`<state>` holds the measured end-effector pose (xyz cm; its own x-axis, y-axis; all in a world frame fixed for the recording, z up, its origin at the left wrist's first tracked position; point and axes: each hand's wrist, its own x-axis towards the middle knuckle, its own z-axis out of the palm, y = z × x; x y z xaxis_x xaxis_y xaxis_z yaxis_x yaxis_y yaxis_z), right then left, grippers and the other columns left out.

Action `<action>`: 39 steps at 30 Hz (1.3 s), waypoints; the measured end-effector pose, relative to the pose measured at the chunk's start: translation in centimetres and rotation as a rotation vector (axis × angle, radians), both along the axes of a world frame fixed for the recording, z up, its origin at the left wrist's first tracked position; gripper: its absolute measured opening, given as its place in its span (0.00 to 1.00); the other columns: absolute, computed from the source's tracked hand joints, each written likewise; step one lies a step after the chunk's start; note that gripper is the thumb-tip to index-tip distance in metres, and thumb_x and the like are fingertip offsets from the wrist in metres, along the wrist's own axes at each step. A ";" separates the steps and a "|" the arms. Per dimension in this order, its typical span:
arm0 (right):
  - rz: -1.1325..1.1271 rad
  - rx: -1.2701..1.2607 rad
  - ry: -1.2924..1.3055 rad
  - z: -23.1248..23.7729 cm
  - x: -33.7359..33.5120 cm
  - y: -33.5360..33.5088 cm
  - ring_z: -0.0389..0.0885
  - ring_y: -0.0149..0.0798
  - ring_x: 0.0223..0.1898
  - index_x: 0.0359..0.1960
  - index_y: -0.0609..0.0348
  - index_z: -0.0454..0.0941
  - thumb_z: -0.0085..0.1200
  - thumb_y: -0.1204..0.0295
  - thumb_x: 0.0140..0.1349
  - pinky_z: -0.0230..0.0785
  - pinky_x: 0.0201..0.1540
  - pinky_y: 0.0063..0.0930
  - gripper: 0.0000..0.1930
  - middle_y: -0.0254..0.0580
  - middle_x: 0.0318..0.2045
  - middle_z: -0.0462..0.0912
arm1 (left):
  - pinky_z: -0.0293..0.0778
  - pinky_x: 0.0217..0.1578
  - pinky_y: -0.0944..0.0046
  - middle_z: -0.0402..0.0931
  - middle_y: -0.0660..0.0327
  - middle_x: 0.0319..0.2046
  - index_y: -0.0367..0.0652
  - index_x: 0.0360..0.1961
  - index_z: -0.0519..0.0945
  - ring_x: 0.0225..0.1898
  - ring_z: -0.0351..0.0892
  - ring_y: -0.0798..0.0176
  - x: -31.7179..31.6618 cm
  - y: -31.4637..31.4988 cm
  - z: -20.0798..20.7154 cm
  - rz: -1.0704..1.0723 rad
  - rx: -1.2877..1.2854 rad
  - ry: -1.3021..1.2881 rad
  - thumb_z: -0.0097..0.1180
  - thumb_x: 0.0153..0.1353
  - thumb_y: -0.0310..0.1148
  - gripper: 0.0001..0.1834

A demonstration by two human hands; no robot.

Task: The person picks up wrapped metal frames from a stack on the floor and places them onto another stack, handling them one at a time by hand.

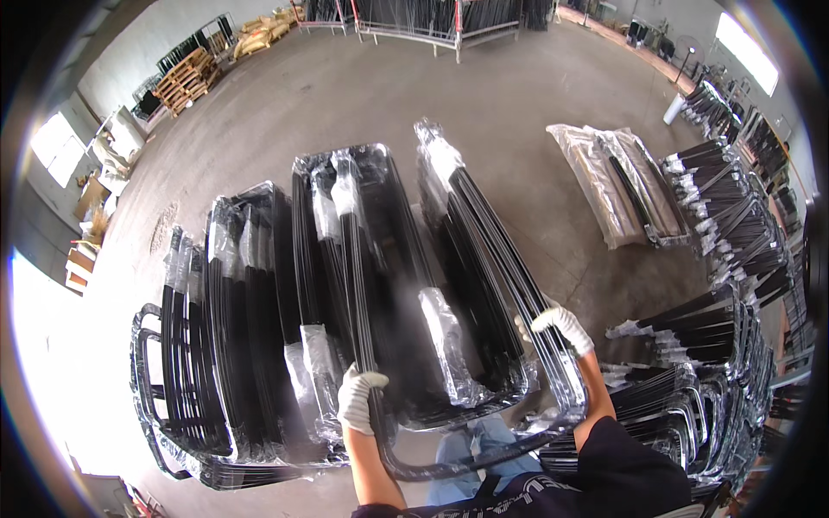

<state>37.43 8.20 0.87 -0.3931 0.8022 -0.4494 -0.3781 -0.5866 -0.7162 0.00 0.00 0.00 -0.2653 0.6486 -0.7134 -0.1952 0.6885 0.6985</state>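
A black U-shaped tubular frame bundle (496, 233) is held in front of me, its curved end near my body and its long legs pointing away. My left hand (359, 399), in a white knit glove, is closed around the left leg. My right hand (561, 326), gloved the same way, is closed around the right leg, higher up. Clear plastic film covers the far end of the right leg. Under and beside it stand similar black frames (393, 216), with film wrapped on their ends and middles.
More wrapped black frames (246, 345) stand in a row to the left. Film-wrapped flat bundles (604, 186) lie on the floor to the right. Stacks of black tubes (725, 198) line the right side. At the back are a metal rack (458, 39) and wooden pallets (186, 82).
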 end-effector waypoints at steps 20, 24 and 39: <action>0.053 0.224 -0.881 -14.7 1.6 5.4 0.76 0.29 0.34 0.42 0.60 0.75 0.57 0.69 0.45 0.66 0.43 0.23 0.20 0.37 0.35 0.78 | 0.68 0.39 0.64 0.74 0.54 0.26 0.33 0.39 0.70 0.29 0.72 0.56 0.8 4.2 -13.7 -0.241 -0.015 0.627 0.59 0.41 0.33 0.22; 0.168 0.512 -1.017 -13.9 0.7 8.9 0.76 0.35 0.39 0.19 0.49 0.81 0.50 0.66 0.47 0.63 0.51 0.29 0.08 0.41 0.31 0.80 | 0.57 0.16 0.73 0.69 0.66 0.15 0.41 0.25 0.71 0.13 0.58 0.77 0.0 4.1 -17.9 0.068 0.384 0.013 0.49 0.45 0.18 0.06; 0.099 -0.080 -1.295 -12.5 -2.3 11.8 0.79 0.36 0.23 0.27 0.63 0.77 0.58 0.74 0.37 0.71 0.32 0.26 0.12 0.40 0.18 0.79 | 0.62 0.21 0.75 0.70 0.67 0.17 0.42 0.29 0.72 0.16 0.63 0.75 0.5 6.3 -11.7 -0.005 0.196 0.381 0.51 0.44 0.20 0.09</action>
<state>35.17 19.98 -11.60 0.3042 0.7481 -0.5897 0.6046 -0.6300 -0.4874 0.51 6.32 -11.70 -0.4828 0.7642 -0.4277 0.1049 0.5353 0.8381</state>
